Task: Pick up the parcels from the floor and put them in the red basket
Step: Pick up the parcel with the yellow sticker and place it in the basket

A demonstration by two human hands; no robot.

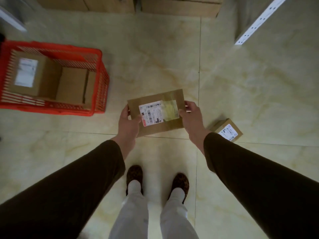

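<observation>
Both hands, left [128,122] and right [190,118], clasp the flat brown cardboard parcel [156,112] by its ends, apparently level for carrying left to the red plastic basket [98,80].

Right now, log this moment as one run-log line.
hands: left and right hold flat parcel | red basket: two boxes inside | floor: small parcel remains

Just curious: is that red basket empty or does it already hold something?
Not empty: the red basket holds two brown boxes.
</observation>
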